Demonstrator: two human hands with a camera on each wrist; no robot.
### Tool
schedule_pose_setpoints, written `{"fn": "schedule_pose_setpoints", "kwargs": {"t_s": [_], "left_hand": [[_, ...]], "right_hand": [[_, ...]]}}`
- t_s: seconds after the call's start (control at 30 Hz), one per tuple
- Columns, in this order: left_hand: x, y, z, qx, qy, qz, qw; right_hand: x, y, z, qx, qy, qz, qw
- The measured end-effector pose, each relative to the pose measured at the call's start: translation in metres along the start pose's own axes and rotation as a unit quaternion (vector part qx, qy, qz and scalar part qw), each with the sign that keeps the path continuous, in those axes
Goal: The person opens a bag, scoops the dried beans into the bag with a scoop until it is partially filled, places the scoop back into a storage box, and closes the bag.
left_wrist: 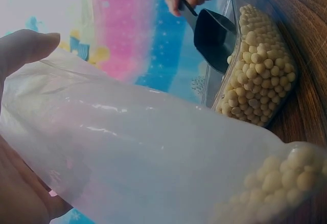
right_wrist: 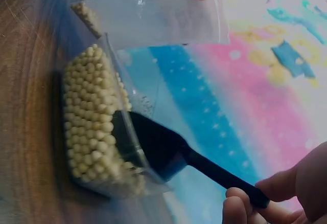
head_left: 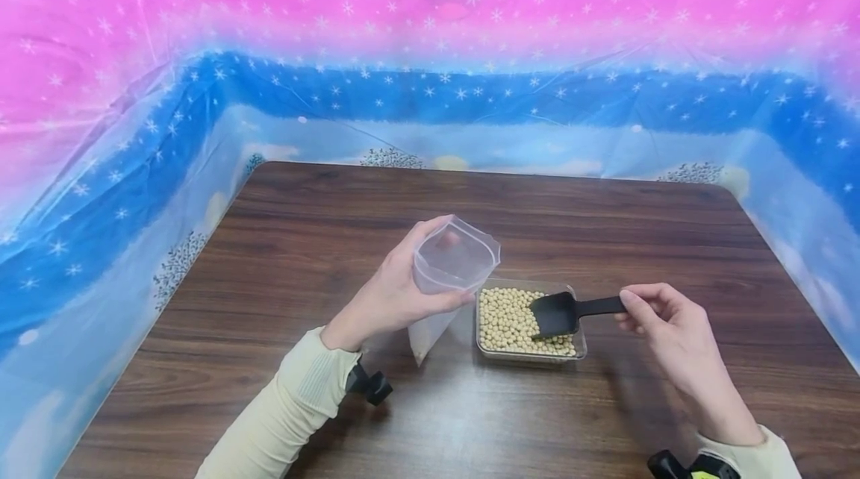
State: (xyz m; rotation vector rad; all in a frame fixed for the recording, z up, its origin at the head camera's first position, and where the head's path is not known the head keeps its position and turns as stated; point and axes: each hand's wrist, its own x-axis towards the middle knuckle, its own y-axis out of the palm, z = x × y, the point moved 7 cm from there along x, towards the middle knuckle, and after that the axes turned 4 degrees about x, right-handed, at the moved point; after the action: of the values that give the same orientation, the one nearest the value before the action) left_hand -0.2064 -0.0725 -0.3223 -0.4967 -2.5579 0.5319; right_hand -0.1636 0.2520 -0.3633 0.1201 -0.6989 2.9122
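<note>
My left hand grips a clear plastic bag near its top, thumb on one side and fingers on the other, so the mouth gapes wide. In the left wrist view several pale round beans lie in the bag's bottom corner. My right hand pinches the end of a black scoop's handle between thumb and fingers. The scoop's blade dips into the beans in a clear rectangular container, just right of the bag. In the right wrist view the blade's tip is hidden among the beans.
The container stands on a dark wood-grain table with rounded far corners. Pink and blue patterned cloth hangs around the table's back and sides. A black strap device sits on the left wrist, another on the right.
</note>
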Motion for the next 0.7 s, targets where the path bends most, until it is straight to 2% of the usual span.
{"fn": "schedule_pose_setpoints", "kwargs": {"t_s": [0.07,0.17,0.37,0.5,0.57,0.7], "left_hand": [[0.0,0.0,0.0,0.0,0.003,0.0,1.0],[0.0,0.0,0.0,-0.002,0.003,0.001,1.0],[-0.001,0.001,0.0,-0.002,-0.001,0.001,1.0],[-0.001,0.001,-0.001,-0.003,-0.008,0.002,1.0],[-0.001,0.001,-0.001,-0.004,-0.012,0.004,0.9999],[-0.001,0.002,-0.003,-0.012,-0.013,0.008,0.9998]], "right_hand": [[0.002,0.002,-0.01,0.038,0.023,0.004,0.999],[0.003,0.008,-0.022,0.064,0.047,0.015,0.9968],[0.003,0.011,-0.034,0.053,0.06,0.026,0.9964],[0.005,0.009,-0.043,0.077,0.077,0.029,0.9936],[0.006,0.01,-0.05,0.107,0.095,0.037,0.9891],[0.006,0.014,-0.064,0.196,0.13,0.06,0.9701]]}}
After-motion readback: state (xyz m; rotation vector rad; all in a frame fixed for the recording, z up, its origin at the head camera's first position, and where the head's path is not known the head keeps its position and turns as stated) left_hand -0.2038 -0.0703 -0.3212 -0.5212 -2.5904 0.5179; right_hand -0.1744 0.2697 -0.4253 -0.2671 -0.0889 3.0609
